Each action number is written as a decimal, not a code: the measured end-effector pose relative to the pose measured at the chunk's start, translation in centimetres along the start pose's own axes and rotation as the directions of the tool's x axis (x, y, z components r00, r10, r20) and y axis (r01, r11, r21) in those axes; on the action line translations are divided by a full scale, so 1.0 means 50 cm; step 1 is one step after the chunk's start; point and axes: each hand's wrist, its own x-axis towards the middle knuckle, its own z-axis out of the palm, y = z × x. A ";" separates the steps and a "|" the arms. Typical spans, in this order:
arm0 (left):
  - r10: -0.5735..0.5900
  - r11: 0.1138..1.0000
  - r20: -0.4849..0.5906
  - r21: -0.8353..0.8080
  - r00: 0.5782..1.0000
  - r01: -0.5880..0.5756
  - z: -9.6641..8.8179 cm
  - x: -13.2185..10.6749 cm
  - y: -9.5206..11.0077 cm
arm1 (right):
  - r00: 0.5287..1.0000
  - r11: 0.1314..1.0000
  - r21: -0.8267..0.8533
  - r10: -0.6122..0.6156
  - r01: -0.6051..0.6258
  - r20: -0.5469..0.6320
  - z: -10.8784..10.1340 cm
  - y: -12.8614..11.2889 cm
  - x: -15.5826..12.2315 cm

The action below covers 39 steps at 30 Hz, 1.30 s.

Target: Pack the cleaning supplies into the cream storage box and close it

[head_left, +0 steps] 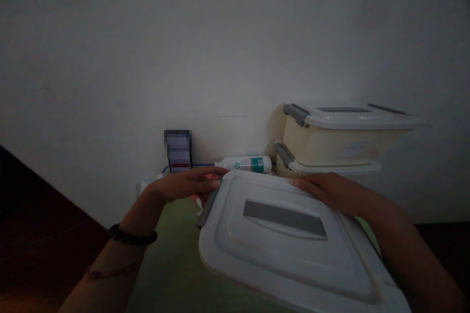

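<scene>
A white storage box lid (286, 259) with a grey handle strip in its middle and a grey latch (211, 208) on its left side is tilted in front of me. My left hand (191, 183) grips its far left corner, thumb and fingers at the edge. Along the far edge, my right hand (326, 190) holds the lid, with most of its fingers out of sight. Behind the left hand, partly covered, are a pinkish-red thing and something white that I cannot make out.
Two cream storage boxes (341, 144) with white lids are stacked at the right against the wall. A white bottle (246, 164) lies on its side behind the lid. A phone (179, 151) leans upright on the wall. Green covers the table (169, 264).
</scene>
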 end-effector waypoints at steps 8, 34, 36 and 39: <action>-0.032 0.999 -0.025 0.015 0.999 0.032 0.002 0.001 -0.001 | 1.000 1.000 0.004 -0.014 0.014 -0.013 0.001 -0.003 0.005; 0.218 0.960 0.108 -0.200 0.970 -0.194 -0.014 0.019 -0.072 | 0.999 0.999 0.029 0.038 -0.038 0.010 -0.003 -0.013 0.001; 0.227 0.955 0.089 -0.216 0.970 -0.203 -0.013 0.025 -0.081 | 0.999 0.999 0.028 0.039 -0.039 0.016 -0.003 -0.013 0.001; 0.203 0.962 0.073 -0.203 0.976 -0.185 -0.013 0.024 -0.081 | 0.999 0.998 0.038 0.039 -0.041 0.038 -0.003 -0.013 0.000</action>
